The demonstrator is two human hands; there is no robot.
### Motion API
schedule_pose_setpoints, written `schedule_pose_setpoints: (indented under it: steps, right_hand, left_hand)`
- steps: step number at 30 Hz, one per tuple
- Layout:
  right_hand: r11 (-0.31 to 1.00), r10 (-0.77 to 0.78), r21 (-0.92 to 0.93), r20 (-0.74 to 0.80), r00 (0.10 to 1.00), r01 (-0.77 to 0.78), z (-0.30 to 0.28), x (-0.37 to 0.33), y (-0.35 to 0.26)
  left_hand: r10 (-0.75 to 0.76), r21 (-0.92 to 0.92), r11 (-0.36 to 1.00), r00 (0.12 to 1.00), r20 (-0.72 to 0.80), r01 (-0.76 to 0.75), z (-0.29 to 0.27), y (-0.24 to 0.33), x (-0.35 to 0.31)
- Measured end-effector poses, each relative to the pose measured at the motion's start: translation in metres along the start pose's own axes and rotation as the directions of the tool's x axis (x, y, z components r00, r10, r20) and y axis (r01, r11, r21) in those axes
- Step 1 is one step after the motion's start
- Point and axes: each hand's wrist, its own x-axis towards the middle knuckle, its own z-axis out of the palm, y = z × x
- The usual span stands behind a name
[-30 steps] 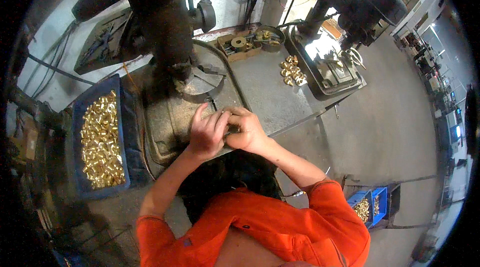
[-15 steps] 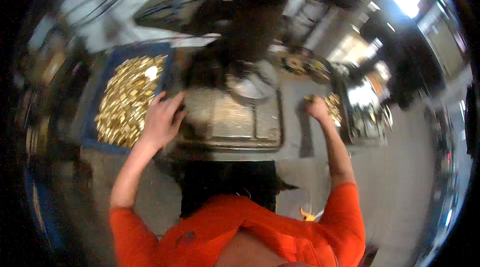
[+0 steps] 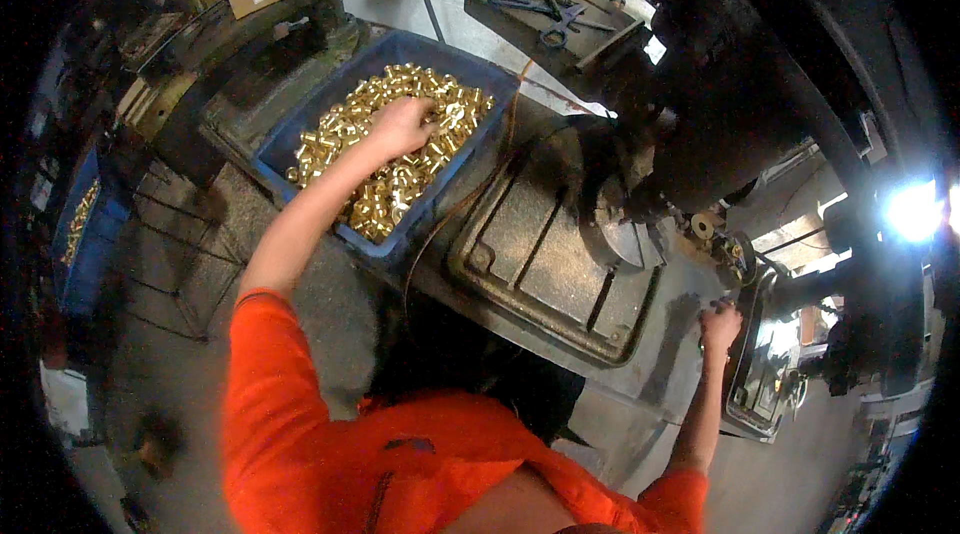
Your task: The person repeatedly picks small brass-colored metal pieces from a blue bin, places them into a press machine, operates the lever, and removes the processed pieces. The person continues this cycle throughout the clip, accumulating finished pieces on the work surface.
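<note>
My left hand (image 3: 403, 127) reaches into a blue plastic bin (image 3: 425, 219) heaped with shiny brass fittings (image 3: 385, 196). Its fingers curl down among the pieces near the middle of the heap, closed on a brass fitting that is mostly hidden. Far to the right, my right hand (image 3: 720, 326) is low over the grey worktable beside a metal tray. The fingers there are bent inward and closed, and whatever lies in them is too small to make out. Between my hands sits the slotted metal machine base (image 3: 545, 244), dusted with brass-coloured chips.
A dark machine column (image 3: 715, 104) rises behind the base. Pliers or scissors (image 3: 562, 26) lie on a plate at the back. At the right stands a metal tray (image 3: 757, 374). Another blue bin (image 3: 90, 234) is at the far left, and a thin cable (image 3: 450, 219) runs beside the near bin.
My view has swung toward the left. My left hand, earlier spread at the bin's right edge, is now inside it among the fittings. My right hand remains at the table's right side.
</note>
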Motion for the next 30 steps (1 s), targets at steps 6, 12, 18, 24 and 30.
schedule_pose_setpoints:
  steps: [6, 12, 18, 24, 30]
  right_hand:
    - [0.918, -0.025, 0.397, 0.035, 0.999, 0.009, -0.073, -0.081, -0.058]
    - [0.895, 0.059, 0.428, 0.156, 0.986, -0.121, -0.096, -0.146, -0.031]
    - [0.561, -0.165, 0.812, 0.299, 0.94, -0.16, -0.15, -0.148, -0.102]
    - [-0.173, -0.664, 0.909, 0.177, 0.726, -0.379, -0.144, -0.124, -0.243]
    - [-0.244, -0.705, 0.717, 0.331, 0.627, -0.652, -0.128, -0.127, -0.252]
  left_hand:
    - [0.067, 0.34, 0.936, 0.995, 0.078, -0.09, 0.048, 0.008, 0.062]
    - [0.15, 0.339, 0.923, 0.982, 0.116, -0.181, 0.045, 0.023, 0.066]
    - [-0.012, -0.849, 0.526, 0.998, 0.062, 0.059, -0.002, 0.032, 0.018]
    - [0.451, -0.95, 0.314, 0.88, 0.152, 0.003, -0.012, 0.129, -0.101]
    - [0.487, -0.932, 0.36, 0.859, 0.156, -0.034, 0.034, 0.164, -0.167]
